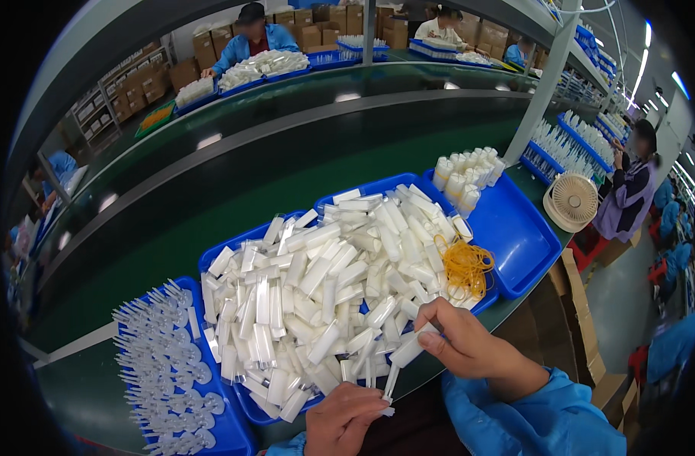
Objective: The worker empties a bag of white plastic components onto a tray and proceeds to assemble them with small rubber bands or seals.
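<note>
My right hand (465, 342) pinches a white rectangular sleeve (408, 350) between thumb and fingers. A thin white stem (391, 380) runs down from the sleeve, and my left hand (341, 419) is closed on its lower end. Both hands are just in front of a large heap of similar white sleeves (317, 281), some with transparent film, lying in blue trays. To the left, a blue tray (237, 425) carries rows of translucent pieces (165, 357) with thin pointed stems. Yellow rubber bands (468, 267) lie bunched at the heap's right side.
Bundled white sleeves (465, 176) stand in the blue tray (526, 243) at the right. Beyond it are a beige fan (572, 201) and a metal post (545, 83). Cardboard (583, 319) stands by the table's right edge. Co-workers sit across the green conveyor (249, 156).
</note>
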### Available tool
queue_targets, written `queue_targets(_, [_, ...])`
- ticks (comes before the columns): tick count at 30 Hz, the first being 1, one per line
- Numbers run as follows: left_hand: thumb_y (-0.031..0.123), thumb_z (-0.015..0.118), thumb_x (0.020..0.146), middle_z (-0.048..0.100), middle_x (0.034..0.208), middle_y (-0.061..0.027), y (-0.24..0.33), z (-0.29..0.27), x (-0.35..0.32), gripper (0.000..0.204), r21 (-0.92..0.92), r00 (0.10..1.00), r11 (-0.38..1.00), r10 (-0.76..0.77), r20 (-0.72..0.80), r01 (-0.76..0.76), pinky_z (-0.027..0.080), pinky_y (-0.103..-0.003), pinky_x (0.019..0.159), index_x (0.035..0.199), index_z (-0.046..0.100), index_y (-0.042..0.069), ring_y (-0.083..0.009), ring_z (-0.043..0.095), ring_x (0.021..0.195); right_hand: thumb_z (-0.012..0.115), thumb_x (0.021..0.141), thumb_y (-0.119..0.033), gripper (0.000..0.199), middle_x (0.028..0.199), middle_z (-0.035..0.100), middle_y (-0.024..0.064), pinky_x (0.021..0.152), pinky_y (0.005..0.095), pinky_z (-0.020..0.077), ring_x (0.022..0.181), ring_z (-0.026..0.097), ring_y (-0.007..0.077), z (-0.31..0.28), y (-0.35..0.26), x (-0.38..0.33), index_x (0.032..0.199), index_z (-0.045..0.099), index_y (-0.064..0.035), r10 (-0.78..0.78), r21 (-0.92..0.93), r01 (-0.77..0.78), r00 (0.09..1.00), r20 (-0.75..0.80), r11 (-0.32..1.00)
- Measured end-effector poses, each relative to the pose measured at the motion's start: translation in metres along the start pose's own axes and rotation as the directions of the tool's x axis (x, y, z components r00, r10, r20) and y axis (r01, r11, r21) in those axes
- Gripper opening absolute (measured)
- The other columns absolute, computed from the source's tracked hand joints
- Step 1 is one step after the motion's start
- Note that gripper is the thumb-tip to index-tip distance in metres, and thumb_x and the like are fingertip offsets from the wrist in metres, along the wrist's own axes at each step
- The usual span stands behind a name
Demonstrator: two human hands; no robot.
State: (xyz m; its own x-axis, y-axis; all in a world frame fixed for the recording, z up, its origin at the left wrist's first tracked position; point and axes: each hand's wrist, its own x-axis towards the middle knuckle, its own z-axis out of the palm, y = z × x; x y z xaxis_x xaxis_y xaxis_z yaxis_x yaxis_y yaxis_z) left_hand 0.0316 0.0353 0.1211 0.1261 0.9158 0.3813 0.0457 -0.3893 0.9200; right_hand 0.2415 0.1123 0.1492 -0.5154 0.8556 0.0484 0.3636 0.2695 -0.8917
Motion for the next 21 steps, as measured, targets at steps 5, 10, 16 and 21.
queue_targets(5, [-0.001, 0.063, 0.072, 0.063, 0.080, -0.0120, -0.004, -0.005, -0.001, 0.007, -0.049, 0.981, 0.990, 0.136, 0.141, -0.130, 0.047, -0.035, 0.065, 0.078, 0.064, 0.001, -0.0280, 0.059, 0.070, 0.046, 0.091, -0.016, 0.013, 0.076, 0.048, 0.0080, 0.060, 0.0266, 0.0380, 0.066, 0.046, 0.0158, -0.002, 0.002, -0.003, 0.094, 0.045, -0.0037, 0.019, 0.262, -0.048, 0.993, 0.113, 0.964])
queue_targets(10, [0.005, 0.064, 0.074, 0.062, 0.083, -0.0143, -0.005, -0.011, -0.005, 0.006, -0.049, 0.972, 0.982, 0.185, 0.143, -0.180, 0.047, -0.035, 0.066, 0.079, 0.064, 0.002, -0.0293, 0.059, 0.071, 0.046, 0.090, -0.016, 0.012, 0.082, 0.048, 0.0064, 0.075, 0.0310, 0.0350, 0.078, 0.045, 0.0193, 0.008, 0.006, -0.008, 0.093, 0.046, -0.0050, 0.012, 0.435, -0.133, 0.963, 0.269, 0.890])
queue_targets(16, [0.006, 0.065, 0.076, 0.052, 0.098, -0.0166, -0.016, -0.006, -0.020, 0.012, -0.042, 0.991, 0.993, 0.110, -0.078, -0.113, 0.045, -0.031, 0.068, 0.086, 0.061, 0.001, -0.0238, 0.056, 0.079, 0.044, 0.091, -0.022, 0.015, 0.093, 0.049, 0.0076, 0.082, 0.0349, 0.0291, 0.091, 0.045, 0.0251, 0.039, -0.001, 0.002, 0.094, 0.048, -0.0080, -0.383, 0.222, 0.338, 0.899, 0.210, 0.915])
queue_targets(21, [0.005, 0.065, 0.076, 0.052, 0.102, -0.0159, -0.018, -0.019, -0.020, 0.019, 0.008, 0.988, 0.988, 0.152, -0.036, -0.151, 0.041, -0.036, 0.077, 0.092, 0.056, 0.004, -0.0282, 0.051, 0.091, 0.054, 0.084, -0.023, 0.031, 0.110, 0.051, 0.0045, 0.090, 0.0408, 0.0281, 0.112, 0.041, 0.0228, 0.020, -0.014, 0.051, 0.111, 0.050, -0.0107, -0.508, -0.076, 0.533, 0.834, 0.215, 0.843])
